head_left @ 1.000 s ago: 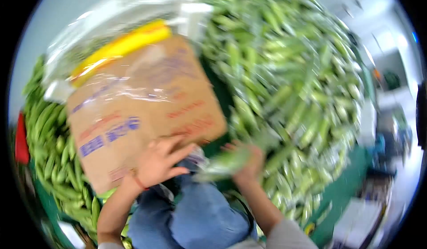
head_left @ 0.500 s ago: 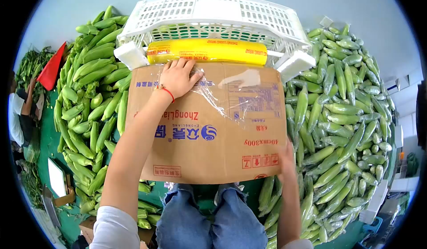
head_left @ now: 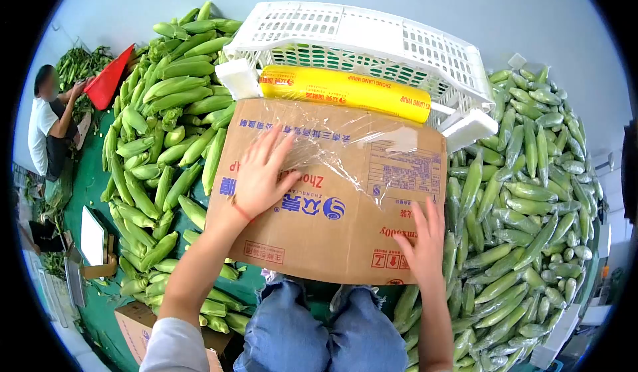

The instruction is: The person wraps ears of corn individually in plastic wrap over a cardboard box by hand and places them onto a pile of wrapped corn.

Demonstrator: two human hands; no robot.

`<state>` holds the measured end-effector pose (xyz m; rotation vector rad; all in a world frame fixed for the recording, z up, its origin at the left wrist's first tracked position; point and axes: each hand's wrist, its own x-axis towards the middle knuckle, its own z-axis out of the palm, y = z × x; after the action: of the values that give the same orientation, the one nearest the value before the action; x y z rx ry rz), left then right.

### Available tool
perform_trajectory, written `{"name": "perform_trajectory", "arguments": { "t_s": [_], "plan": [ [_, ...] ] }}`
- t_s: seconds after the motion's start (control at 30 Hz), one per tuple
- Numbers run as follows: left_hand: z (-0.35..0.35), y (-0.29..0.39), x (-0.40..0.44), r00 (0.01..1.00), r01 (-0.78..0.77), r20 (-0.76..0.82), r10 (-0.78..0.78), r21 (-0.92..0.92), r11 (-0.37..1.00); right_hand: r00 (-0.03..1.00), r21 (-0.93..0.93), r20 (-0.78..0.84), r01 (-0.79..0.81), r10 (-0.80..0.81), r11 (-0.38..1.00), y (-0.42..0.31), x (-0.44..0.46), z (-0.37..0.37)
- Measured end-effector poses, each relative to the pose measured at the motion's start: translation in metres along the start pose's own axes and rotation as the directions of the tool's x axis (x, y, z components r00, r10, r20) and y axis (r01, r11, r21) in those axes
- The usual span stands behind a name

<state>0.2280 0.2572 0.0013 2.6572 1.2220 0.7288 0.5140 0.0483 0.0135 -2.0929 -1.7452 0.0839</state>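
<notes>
My left hand (head_left: 264,176) lies with spread fingers on the left part of a cardboard box (head_left: 319,239), holding nothing. At the box's right side, my right hand (head_left: 423,240) is over the printed surface, fingers apart and empty. Clear film (head_left: 332,147) stretches over the upper part of the box from a yellow wrap roll (head_left: 345,93). The roll sits along the box's far edge, in front of a white plastic crate (head_left: 372,33). Both of my knees show under the near edge of the box.
Unwrapped green corn (head_left: 176,99) is heaped on the left, film-wrapped corn (head_left: 525,192) on the right. Another person (head_left: 45,129) is at the far left beside a red object (head_left: 109,79). A white-topped scale (head_left: 93,238) and an open carton (head_left: 136,332) are at lower left.
The wrapped corn that was in my right hand is gone from it. My left hand has moved down from the roll onto the box; my right hand has come over the box. The view has shifted.
</notes>
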Motion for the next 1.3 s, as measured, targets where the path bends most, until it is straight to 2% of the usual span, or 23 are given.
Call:
{"name": "perform_trajectory", "arguments": {
  "t_s": [0.07,0.17,0.2,0.27,0.3,0.37,0.4,0.47,0.53,0.6,0.73,0.77,0.87,0.93,0.97,1.0,1.03,1.07,1.1,1.13,1.2,1.27,1.3],
  "plan": [
    [-0.001,-0.018,-0.026,0.982,0.178,0.063,-0.177,-0.006,0.984,0.995,0.059,0.051,0.083,-0.086,0.995,-0.005,0.033,0.02],
    [-0.003,-0.052,0.0,1.0,0.002,-0.018,-0.003,-0.036,0.999,0.954,0.244,-0.016,0.295,-0.3,0.924,0.008,0.082,0.056],
    [-0.001,-0.058,0.005,0.998,-0.056,-0.021,0.055,-0.02,0.998,0.982,0.47,-0.015,0.172,-0.186,0.866,-0.004,0.084,0.06],
    [-0.016,-0.06,0.009,0.957,-0.278,-0.097,0.272,-0.055,0.959,0.973,0.713,0.194,-0.23,0.128,0.662,-0.006,0.064,0.052],
    [-0.025,-0.063,-0.003,0.978,-0.21,-0.037,0.207,-0.13,0.969,0.94,0.675,0.288,-0.334,0.182,0.657,-0.001,0.043,0.041],
    [-0.039,-0.056,-0.036,0.996,-0.087,-0.019,0.085,-0.167,0.982,0.876,0.726,0.366,-0.48,0.314,0.492,0.018,-0.014,0.038],
    [-0.038,-0.051,-0.056,0.999,-0.023,-0.031,0.017,-0.178,0.984,0.925,0.722,0.268,-0.378,0.269,0.579,0.019,-0.031,0.041],
    [-0.033,-0.041,-0.082,0.959,-0.284,-0.013,0.284,-0.081,0.955,0.984,0.649,0.084,-0.171,0.154,0.741,0.024,-0.057,0.036],
    [-0.037,-0.034,-0.099,0.989,-0.143,0.003,0.146,-0.155,0.978,0.989,0.346,0.063,-0.15,0.137,0.926,-0.005,-0.034,0.033],
    [-0.037,-0.032,-0.101,0.991,-0.102,-0.105,0.089,-0.13,0.986,0.994,0.212,0.096,-0.079,0.059,0.974,-0.03,0.009,0.029],
    [-0.043,-0.047,-0.069,0.984,0.142,-0.109,-0.139,0.015,0.99,0.994,0.238,0.046,0.082,-0.096,0.968,-0.033,0.056,0.053],
    [-0.038,-0.054,-0.06,0.984,0.114,-0.141,-0.107,0.04,0.993,0.991,0.23,0.047,0.11,-0.124,0.967,-0.031,0.065,0.058],
    [-0.028,-0.085,-0.024,0.965,-0.234,-0.115,0.234,0.019,0.972,0.953,0.187,-0.038,0.302,-0.301,0.935,-0.029,0.082,0.062],
    [-0.014,-0.095,-0.024,0.999,-0.033,0.03,0.043,-0.281,0.959,0.994,0.533,0.07,-0.112,0.088,0.839,-0.002,0.062,0.067],
    [-0.025,-0.083,-0.024,0.999,0.048,0.01,-0.047,-0.24,0.97,0.944,0.627,0.201,-0.328,0.26,0.707,0.005,0.053,0.051],
    [-0.038,-0.077,-0.026,0.999,-0.01,-0.043,0.0,-0.23,0.973,0.944,0.767,0.167,-0.305,0.284,0.565,0.012,0.037,0.037],
    [-0.054,-0.071,-0.033,0.991,-0.135,-0.025,0.133,-0.18,0.974,0.962,0.662,0.119,-0.262,0.247,0.702,0.013,0.023,0.018],
    [-0.067,-0.064,-0.045,0.966,-0.258,-0.002,0.26,-0.135,0.957,0.961,0.624,0.127,-0.269,0.245,0.734,0.019,0.004,0.007],
    [-0.069,-0.059,-0.067,0.954,-0.292,0.033,0.298,-0.126,0.948,0.962,0.583,0.131,-0.27,0.239,0.766,0.024,-0.016,-0.001],
    [-0.067,-0.054,-0.091,0.938,-0.332,0.065,0.341,-0.117,0.936,0.945,0.626,0.231,-0.327,0.232,0.709,0.023,-0.033,-0.008],
    [-0.057,-0.032,-0.146,0.947,-0.316,0.006,0.322,-0.178,0.932,0.914,0.667,0.331,-0.404,0.237,0.627,0.022,-0.063,-0.008],
    [-0.044,-0.006,-0.195,0.98,-0.183,-0.119,0.16,-0.207,0.961,0.89,0.672,0.362,-0.456,0.278,0.584,0.021,-0.089,0.001],
    [-0.032,-0.008,-0.231,0.991,-0.054,-0.132,0.028,-0.201,0.978,0.907,0.65,0.326,-0.419,0.265,0.634,0.02,-0.093,0.002]
  ]
}}
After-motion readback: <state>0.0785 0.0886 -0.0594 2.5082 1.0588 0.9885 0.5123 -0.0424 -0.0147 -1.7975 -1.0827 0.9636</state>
